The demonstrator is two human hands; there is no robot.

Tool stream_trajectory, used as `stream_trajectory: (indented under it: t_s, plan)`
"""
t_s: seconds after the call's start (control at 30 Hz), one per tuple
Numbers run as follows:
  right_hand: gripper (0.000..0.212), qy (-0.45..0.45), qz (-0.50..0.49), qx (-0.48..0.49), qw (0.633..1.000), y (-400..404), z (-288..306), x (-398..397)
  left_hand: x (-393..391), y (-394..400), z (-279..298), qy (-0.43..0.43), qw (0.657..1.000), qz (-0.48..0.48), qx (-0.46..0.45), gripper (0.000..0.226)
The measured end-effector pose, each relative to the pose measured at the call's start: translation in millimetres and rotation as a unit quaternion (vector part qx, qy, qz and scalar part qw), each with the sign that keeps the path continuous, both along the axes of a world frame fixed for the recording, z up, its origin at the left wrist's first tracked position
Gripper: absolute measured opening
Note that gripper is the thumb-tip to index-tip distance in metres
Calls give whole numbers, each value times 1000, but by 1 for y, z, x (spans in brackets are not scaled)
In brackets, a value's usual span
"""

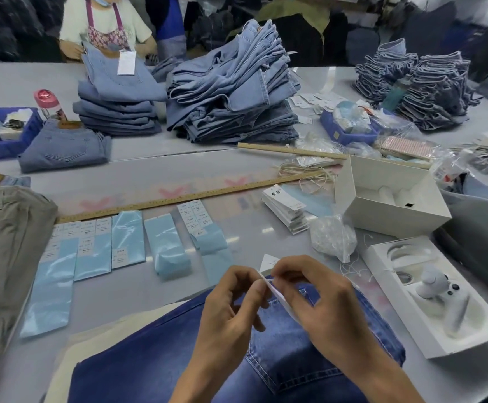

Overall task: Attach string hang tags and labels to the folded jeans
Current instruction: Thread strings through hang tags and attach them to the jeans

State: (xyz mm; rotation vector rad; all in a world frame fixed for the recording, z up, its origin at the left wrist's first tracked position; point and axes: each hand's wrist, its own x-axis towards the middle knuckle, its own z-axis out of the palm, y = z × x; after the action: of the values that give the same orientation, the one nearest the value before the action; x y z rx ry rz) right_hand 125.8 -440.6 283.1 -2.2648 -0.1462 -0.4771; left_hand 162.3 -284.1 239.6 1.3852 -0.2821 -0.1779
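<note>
A thin white paper hang tag is pinched edge-on between fingertips of the left hand and right hand. It is held just above dark blue denim jeans, coarse-woven, pale-stitched, laid on the grey table. Glossy light-blue label strips are laid out further left.

The top tag of the tag stack bears two handwritten characters, too blurred to read. The labels on the blue packets carry small print, illegible here. The rulers show scale marks only, no legible numbers.
</note>
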Motion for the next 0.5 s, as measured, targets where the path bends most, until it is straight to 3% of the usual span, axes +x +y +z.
stream_trajectory:
  t_s: [0.1,0.2,0.23,0.33,0.5]
  plan:
    - [20,-21,-35,6,999,-1,-2,0,9,10,2,-110,982,55,142,4]
    - [21,-27,-37,58,997,-1,-2,-2,16,18,7,-266,916,75,292,11]
    - [25,-21,-29,77,996,0,-2,-3,17,18,11,-284,906,75,303,14]
    - [34,-25,-16,58,998,6,-4,-6,17,15,18,-273,921,59,271,13]
    - [21,-95,-113,-19,989,3,-12,-6,11,14,21,-237,945,38,221,13]
